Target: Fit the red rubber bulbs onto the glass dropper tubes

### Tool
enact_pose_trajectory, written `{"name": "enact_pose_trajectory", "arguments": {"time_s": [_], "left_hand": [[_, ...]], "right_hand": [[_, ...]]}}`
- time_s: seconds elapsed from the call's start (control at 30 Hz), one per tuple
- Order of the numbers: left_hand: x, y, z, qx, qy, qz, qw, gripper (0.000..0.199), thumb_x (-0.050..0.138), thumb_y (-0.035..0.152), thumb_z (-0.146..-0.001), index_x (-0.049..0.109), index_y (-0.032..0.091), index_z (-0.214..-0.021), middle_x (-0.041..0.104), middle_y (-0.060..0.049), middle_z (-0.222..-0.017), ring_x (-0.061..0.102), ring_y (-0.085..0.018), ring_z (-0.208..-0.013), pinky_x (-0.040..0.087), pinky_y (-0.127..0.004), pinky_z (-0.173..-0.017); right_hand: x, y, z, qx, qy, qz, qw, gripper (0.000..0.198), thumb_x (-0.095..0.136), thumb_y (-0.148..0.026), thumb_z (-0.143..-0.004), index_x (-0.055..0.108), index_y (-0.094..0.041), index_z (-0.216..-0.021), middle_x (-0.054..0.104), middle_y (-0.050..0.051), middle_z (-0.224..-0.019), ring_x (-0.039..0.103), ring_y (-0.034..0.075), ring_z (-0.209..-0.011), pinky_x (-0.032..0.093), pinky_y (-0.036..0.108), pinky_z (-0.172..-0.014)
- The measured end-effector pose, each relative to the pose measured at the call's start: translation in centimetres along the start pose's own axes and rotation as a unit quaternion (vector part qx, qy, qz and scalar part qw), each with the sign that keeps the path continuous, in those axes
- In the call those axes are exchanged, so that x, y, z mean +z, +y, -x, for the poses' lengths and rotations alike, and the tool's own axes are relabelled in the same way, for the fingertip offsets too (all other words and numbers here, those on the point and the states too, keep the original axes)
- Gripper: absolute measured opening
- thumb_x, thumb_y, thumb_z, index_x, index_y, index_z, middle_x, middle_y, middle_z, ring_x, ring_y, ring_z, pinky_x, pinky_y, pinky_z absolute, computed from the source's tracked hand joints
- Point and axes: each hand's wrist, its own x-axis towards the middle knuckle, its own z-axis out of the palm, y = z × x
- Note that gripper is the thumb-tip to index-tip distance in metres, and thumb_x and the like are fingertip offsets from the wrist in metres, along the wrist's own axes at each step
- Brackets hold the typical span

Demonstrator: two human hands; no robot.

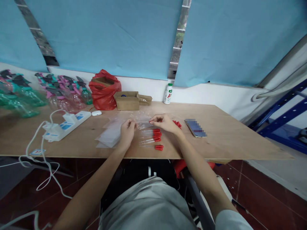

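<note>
A glass dropper [143, 121] is held level between my two hands. My left hand [128, 130] is closed in a pinch around its thin left end. At the other end, my right hand [165, 123] pinches the small red rubber bulb, which mostly hides behind the fingers. Loose glass tubes lie on the table under and behind the hands. Just in front of them, several finished-looking droppers with red bulbs [157, 140] lie in small groups. A pile of loose red bulbs [177, 124] sits behind my right wrist. Clear plastic bags [107, 135] are stacked beside my left hand.
At the left are a white power strip [68, 127] with cables and several spray bottles [69, 95]. Along the back stand a red plastic bag [105, 94], a cardboard box [127, 102] and a white bottle [168, 95]. A phone [195, 128] lies at the right.
</note>
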Motion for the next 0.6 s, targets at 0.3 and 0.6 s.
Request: {"name": "enact_pose_trajectory", "arguments": {"time_s": [0.3,0.6], "left_hand": [[-0.54,-0.30,0.31,0.058,0.022,-0.272,0.960,0.014,0.060,0.033,-0.099,0.066,0.023,-0.092,0.074,-0.005,-0.087,0.066,-0.025,-0.082,0.042,-0.035,-0.078],[-0.52,-0.59,0.33,0.069,0.010,-0.268,0.961,0.015,0.060,0.033,-0.099,0.067,0.024,-0.090,0.074,-0.006,-0.086,0.065,-0.025,-0.080,0.042,-0.035,-0.077]], "right_hand": [[-0.70,0.79,0.28,-0.006,-0.049,0.041,0.998,0.012,0.076,-0.027,-0.081,0.077,-0.016,-0.085,0.074,0.002,-0.084,0.060,0.015,-0.075,0.046,0.029,-0.073],[-0.30,0.06,0.54,-0.004,-0.148,0.075,0.986,0.005,0.077,-0.023,-0.077,0.076,-0.018,-0.078,0.070,-0.001,-0.077,0.060,0.017,-0.076,0.046,0.029,-0.074]]}}
